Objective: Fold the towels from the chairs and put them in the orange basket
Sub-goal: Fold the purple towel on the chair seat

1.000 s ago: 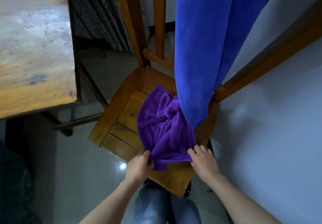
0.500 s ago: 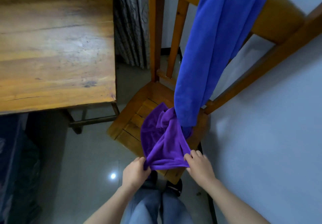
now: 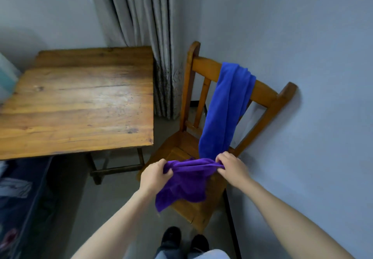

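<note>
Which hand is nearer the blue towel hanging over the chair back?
Right. The right hand grips the purple towel beside the lower end of the blue towel; the left hand grips it farther left.

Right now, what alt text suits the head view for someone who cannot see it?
The left hand and right hand grip the edge of a purple towel, stretched between them over a wooden chair. A blue towel hangs over the chair's backrest; a wooden table stands beside it.

Purple towel (image 3: 185, 184) now seemingly clear of chair seat (image 3: 196, 214)
</note>
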